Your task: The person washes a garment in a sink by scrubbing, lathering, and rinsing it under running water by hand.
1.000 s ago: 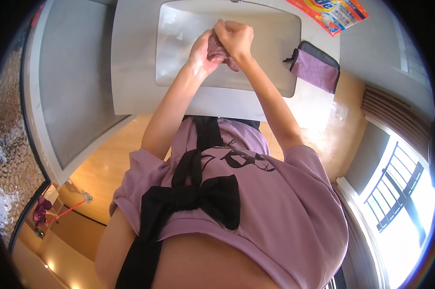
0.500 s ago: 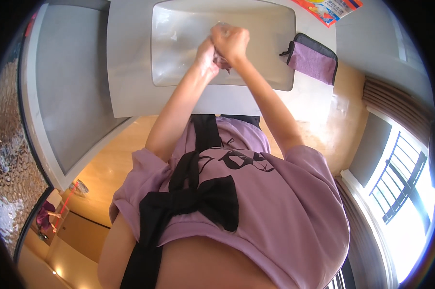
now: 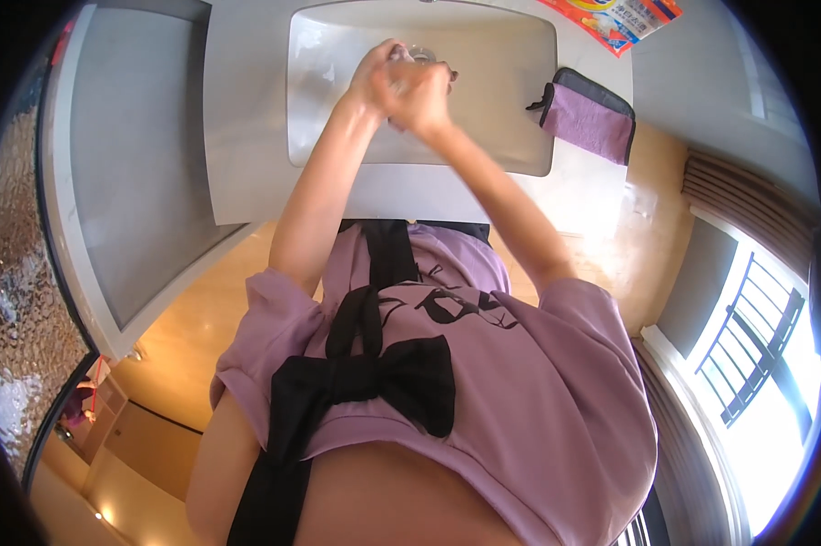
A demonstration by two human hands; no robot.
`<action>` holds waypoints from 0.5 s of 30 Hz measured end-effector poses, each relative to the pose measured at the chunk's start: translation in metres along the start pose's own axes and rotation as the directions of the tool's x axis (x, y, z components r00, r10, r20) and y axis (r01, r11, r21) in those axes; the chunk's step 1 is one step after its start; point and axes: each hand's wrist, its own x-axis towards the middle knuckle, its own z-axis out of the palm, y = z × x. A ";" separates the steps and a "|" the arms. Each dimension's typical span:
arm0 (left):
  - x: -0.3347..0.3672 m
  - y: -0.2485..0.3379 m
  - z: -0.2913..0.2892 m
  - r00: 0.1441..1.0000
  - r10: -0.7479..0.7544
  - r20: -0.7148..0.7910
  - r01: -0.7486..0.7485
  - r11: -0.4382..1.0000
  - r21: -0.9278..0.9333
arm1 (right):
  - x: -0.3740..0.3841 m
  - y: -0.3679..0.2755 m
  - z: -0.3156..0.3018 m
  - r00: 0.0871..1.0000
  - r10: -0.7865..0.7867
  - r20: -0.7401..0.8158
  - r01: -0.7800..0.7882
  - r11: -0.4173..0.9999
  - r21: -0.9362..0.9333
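Over the pale sink (image 3: 510,136), my left hand (image 3: 370,84) and my right hand (image 3: 418,98) press together, fingers curled in toward each other. The left forearm and hand glisten with wetness. Between the palms, small pinkish and dark purplish bits peek out, like wet fabric, but its kind cannot be made out. Motion smears the right hand, which covers most of whatever is held. Just beyond the fingers shows the round metal drain (image 3: 421,55).
A folded purple cloth with dark edging (image 3: 589,118) lies on the counter (image 3: 337,193) to the sink's right. Behind it is a colourful plastic packet (image 3: 615,20). Textured glass (image 3: 28,291) stands at far left, a bright window (image 3: 747,355) at far right.
Both hands have shifted slightly left. My right hand has turned and slid against the left, so the drain now shows beyond them and the dark bit sticks out at the right instead of below.
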 end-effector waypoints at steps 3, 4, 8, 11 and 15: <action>-0.021 -0.025 0.042 0.952 0.137 -0.274 -0.101 0.985 0.141 | 0.032 0.022 -0.007 0.923 0.377 -0.076 -0.383 0.917 -0.109; -0.023 -0.023 0.038 0.981 0.032 -0.191 0.003 0.984 0.181 | 0.027 0.025 -0.004 0.921 0.388 0.025 -0.384 0.918 -0.096; 0.010 -0.013 -0.023 0.991 -0.091 0.095 0.090 0.996 0.015 | -0.017 0.002 0.003 0.995 -0.088 -0.043 0.093 0.987 0.129; -0.024 -0.022 0.037 0.959 0.078 -0.273 -0.052 0.994 0.100 | 0.014 0.017 -0.007 0.992 0.124 0.001 -0.123 0.988 -0.097; -0.026 -0.022 0.023 0.995 -0.103 -0.013 0.103 0.967 0.234 | 0.050 0.046 -0.024 0.837 0.542 0.074 -0.428 0.566 0.704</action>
